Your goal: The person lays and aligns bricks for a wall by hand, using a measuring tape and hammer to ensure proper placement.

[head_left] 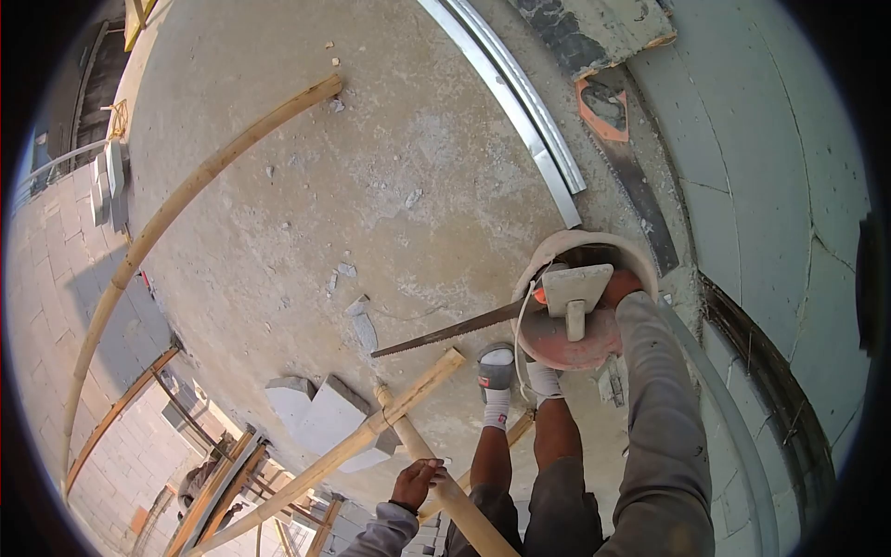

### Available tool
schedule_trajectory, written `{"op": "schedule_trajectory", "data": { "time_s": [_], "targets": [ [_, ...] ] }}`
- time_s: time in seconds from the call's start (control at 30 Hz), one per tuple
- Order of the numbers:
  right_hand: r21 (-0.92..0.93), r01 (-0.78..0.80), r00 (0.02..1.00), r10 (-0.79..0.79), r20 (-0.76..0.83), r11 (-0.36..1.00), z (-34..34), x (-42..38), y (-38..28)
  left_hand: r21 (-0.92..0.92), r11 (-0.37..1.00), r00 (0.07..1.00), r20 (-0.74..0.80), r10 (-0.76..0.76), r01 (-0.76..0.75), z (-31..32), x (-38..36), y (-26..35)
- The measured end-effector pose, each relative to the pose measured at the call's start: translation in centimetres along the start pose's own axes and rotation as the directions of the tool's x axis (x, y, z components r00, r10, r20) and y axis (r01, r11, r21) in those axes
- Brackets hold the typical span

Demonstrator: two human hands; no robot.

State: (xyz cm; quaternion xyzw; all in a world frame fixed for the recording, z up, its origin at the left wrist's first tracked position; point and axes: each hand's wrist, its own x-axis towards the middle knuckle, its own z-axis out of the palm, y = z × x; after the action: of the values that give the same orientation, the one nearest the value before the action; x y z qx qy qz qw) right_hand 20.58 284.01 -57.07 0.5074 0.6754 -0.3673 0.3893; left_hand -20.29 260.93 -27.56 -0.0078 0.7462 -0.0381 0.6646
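Observation:
My right hand [622, 288] reaches into a bucket [555, 243] by my feet; its fingers are hidden inside. Beside that hand, a hawk-like tool [577, 286] with a flat square plate and a stubby handle rests at the bucket's mouth. A handsaw [445, 330] pokes out of the bucket, its blade pointing left. My left hand [418, 483] is closed in a pinch just beside a bamboo pole [453, 497]. A small thin pale bit shows at its fingertips, too small to name.
Another handsaw [631, 176] with an orange handle lies by the block wall [761, 139]. Metal channels [520, 102] stretch across the concrete floor [371, 186]. Broken grey blocks [329, 413] lie near crossed bamboo poles [371, 427]. A long curved-looking pole [186, 200] stands at left.

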Motion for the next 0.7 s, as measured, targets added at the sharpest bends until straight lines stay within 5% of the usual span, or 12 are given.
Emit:
{"op": "schedule_trajectory", "data": {
  "time_s": [0.07, 0.13, 0.2, 0.3, 0.4, 0.47, 0.6, 0.7],
  "targets": [
    [0.043, 0.074, 0.968, -0.061, -0.242, 0.996, 3.2, 0.8, 1.0, -0.015, 1.0, 1.0, -0.012, -0.002, 0.002, -0.2, 0.0, -0.4],
    [-0.122, 0.131, 0.924, -0.166, -0.345, 0.984, 0.5, -1.7, 0.0, -0.001, 1.0, 1.0, -0.024, -0.015, 0.015, -0.2, -0.2, -0.4],
    [-0.09, 0.08, 0.909, -0.11, -0.403, 0.993, -1.4, -3.6, -0.8, -0.025, 0.999, 1.0, -0.016, 0.021, -0.022, -0.4, -0.1, -0.7],
    [-0.228, 0.014, 0.918, -0.103, -0.382, 0.974, -2.6, -5.0, -1.0, -0.049, 0.996, 0.998, 0.001, 0.07, -0.07, -0.5, -0.3, 0.8],
    [-0.05, -0.088, 0.972, 0.075, -0.224, 0.995, -6.3, -8.2, -1.4, -0.043, 0.991, 0.991, -0.007, 0.13, -0.13, -0.2, -1.0, 2.0],
    [0.149, -0.301, 0.948, 0.313, -0.064, 0.942, -7.0, -9.6, -1.3, -0.079, 0.987, 0.99, -0.011, 0.141, -0.141, 0.1, -2.8, 3.5],
    [0.276, -0.133, 0.989, 0.109, 0.1, 0.952, -5.7, -12.4, 0.8, -0.185, 0.964, 0.981, -0.008, 0.194, -0.192, 0.1, -4.5, 3.0],
    [0.399, -0.224, 0.974, 0.189, 0.124, 0.889, -5.2, -14.7, 0.5, -0.239, 0.935, 0.965, -0.027, 0.262, -0.261, -0.1, -5.7, 2.2]
  ]
}}
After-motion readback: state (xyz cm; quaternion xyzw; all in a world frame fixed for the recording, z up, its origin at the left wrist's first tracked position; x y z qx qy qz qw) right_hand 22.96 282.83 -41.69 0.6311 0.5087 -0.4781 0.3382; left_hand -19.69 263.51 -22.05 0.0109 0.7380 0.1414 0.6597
